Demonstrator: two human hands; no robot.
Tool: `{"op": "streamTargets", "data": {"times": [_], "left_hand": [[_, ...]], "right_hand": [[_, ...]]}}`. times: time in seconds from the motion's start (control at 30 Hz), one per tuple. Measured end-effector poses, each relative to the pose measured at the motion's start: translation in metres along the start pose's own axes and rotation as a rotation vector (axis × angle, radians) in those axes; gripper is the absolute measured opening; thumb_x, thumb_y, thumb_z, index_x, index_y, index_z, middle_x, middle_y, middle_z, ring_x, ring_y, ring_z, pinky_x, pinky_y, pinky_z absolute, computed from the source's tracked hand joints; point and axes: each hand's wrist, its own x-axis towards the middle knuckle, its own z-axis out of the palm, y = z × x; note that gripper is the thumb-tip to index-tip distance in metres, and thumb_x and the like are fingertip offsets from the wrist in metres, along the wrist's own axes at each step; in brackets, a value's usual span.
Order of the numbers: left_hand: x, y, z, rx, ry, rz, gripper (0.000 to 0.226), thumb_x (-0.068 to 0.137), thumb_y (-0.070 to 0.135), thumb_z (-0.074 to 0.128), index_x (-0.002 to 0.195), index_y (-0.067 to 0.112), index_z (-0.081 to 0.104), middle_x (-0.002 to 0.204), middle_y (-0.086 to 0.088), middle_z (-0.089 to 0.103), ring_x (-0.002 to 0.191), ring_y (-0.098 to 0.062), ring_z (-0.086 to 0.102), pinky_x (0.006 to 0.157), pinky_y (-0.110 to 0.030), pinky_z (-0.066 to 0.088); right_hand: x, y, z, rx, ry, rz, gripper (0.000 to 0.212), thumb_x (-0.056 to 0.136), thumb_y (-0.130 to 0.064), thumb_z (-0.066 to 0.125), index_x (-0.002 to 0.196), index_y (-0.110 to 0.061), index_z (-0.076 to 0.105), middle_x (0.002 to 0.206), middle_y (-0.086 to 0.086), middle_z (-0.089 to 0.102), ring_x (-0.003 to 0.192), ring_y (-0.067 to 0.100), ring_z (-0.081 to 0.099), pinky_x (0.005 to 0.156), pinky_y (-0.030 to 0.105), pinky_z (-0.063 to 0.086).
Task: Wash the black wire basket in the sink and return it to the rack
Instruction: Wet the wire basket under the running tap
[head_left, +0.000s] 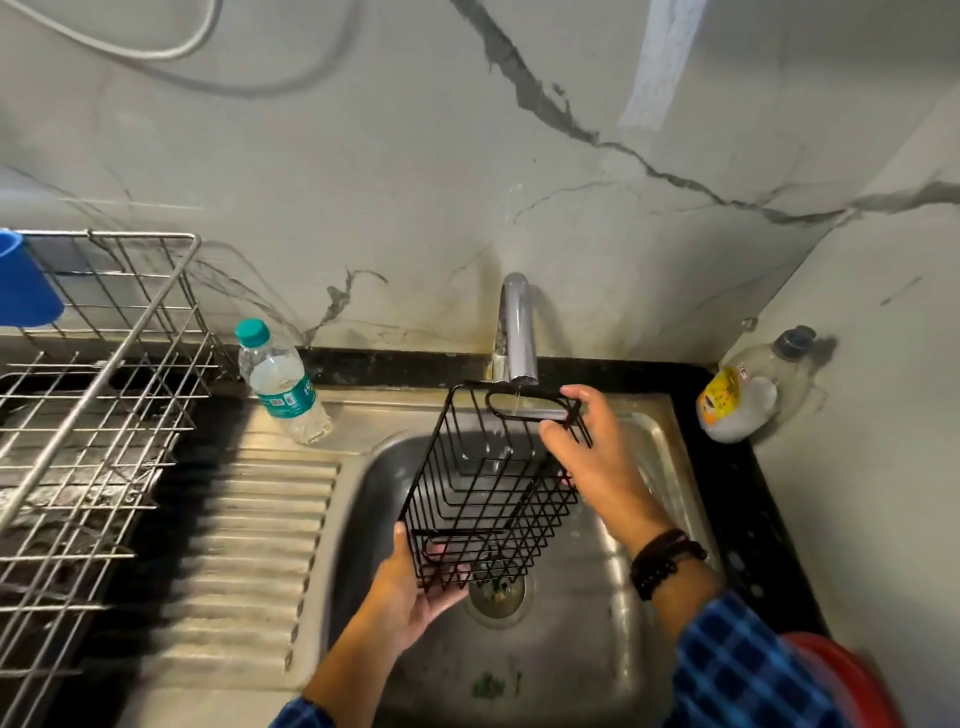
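The black wire basket (488, 488) hangs tilted over the steel sink (587, 639), its far end right under the chrome tap (517, 327). A thin stream of water runs from the tap onto the basket's far rim. My left hand (415, 592) grips the near bottom end from below. My right hand (587, 457) holds the far right side near the rim. The silver wire rack (93, 395) stands on the counter to the left.
A plastic water bottle (280, 384) with a teal cap stands between rack and sink. A ribbed steel drainboard (249, 540) lies left of the basin. A yellow-labelled bottle (748, 395) leans in the right corner. A blue cup (26, 280) hangs on the rack.
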Motion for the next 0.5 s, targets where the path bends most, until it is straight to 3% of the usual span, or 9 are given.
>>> {"op": "streamTargets", "data": {"times": [0.1,0.17,0.23,0.27,0.33,0.37,0.43,0.5], "left_hand": [[0.007,-0.001,-0.001,0.084,0.054,0.013,0.071,0.104,0.056,0.021,0.126,0.0,0.061,0.101,-0.023,0.074,0.092,-0.036,0.071,0.06,-0.042,0.06],[0.005,0.005,0.005,0.098,0.077,0.026,0.072,0.103,0.058,0.02,0.127,0.003,0.06,0.103,-0.021,0.073,0.093,-0.035,0.069,0.069,-0.045,0.058],[0.0,0.01,0.011,0.127,0.02,0.007,0.076,0.099,0.067,0.019,0.138,0.012,0.055,0.129,-0.018,0.065,0.118,-0.036,0.06,0.09,-0.055,0.052],[-0.005,0.012,0.015,0.173,-0.01,-0.001,0.08,0.095,0.072,0.018,0.147,0.019,0.046,0.147,-0.013,0.052,0.135,-0.035,0.047,0.105,-0.061,0.04],[-0.02,0.017,0.023,0.303,-0.093,0.044,0.088,0.087,0.081,0.012,0.158,0.029,0.025,0.164,0.001,0.025,0.15,-0.027,0.024,0.118,-0.059,0.012],[-0.027,0.02,0.025,0.349,-0.143,0.122,0.092,0.084,0.082,0.01,0.158,0.029,0.023,0.165,0.003,0.022,0.151,-0.023,0.024,0.12,-0.056,0.009],[-0.041,0.031,0.031,0.389,-0.175,0.315,0.091,0.082,0.079,0.018,0.157,0.028,0.027,0.162,0.002,0.031,0.146,-0.018,0.034,0.122,-0.051,0.017],[-0.055,0.042,0.037,0.507,-0.065,0.622,0.076,0.09,0.071,0.033,0.156,0.034,0.022,0.163,0.001,0.028,0.148,-0.014,0.029,0.123,-0.043,0.02]], "right_hand": [[-0.003,-0.011,0.002,0.05,-0.077,0.078,0.072,0.086,-0.047,0.072,0.147,-0.043,0.034,0.149,-0.005,0.037,0.128,0.011,0.036,0.1,0.039,0.038],[-0.006,-0.014,0.002,0.338,-0.175,0.172,0.071,0.079,-0.052,0.074,0.142,-0.037,0.044,0.132,-0.006,0.048,0.117,0.014,0.047,0.092,0.038,0.044],[-0.006,-0.013,0.007,0.476,-0.157,0.187,0.057,0.077,-0.053,0.074,0.125,-0.026,0.06,0.108,0.0,0.057,0.09,0.014,0.053,0.073,0.034,0.045],[-0.006,-0.013,0.012,0.49,-0.121,0.173,0.05,0.079,-0.051,0.075,0.118,-0.022,0.062,0.098,0.001,0.057,0.078,0.013,0.052,0.065,0.031,0.043],[-0.002,-0.016,0.022,0.527,-0.034,0.188,0.034,0.085,-0.043,0.074,0.108,-0.02,0.063,0.088,0.001,0.054,0.06,0.009,0.045,0.054,0.027,0.037],[0.002,-0.019,0.026,0.539,-0.01,0.204,0.027,0.089,-0.04,0.071,0.106,-0.021,0.063,0.086,0.0,0.052,0.057,0.007,0.041,0.051,0.025,0.035],[0.009,-0.026,0.028,0.46,-0.006,0.229,0.026,0.095,-0.04,0.063,0.107,-0.017,0.061,0.079,-0.002,0.045,0.056,0.007,0.037,0.047,0.023,0.034],[0.016,-0.032,0.03,0.387,-0.031,0.253,0.025,0.099,-0.039,0.057,0.108,-0.016,0.059,0.074,-0.003,0.04,0.056,0.008,0.036,0.046,0.023,0.033]]}}
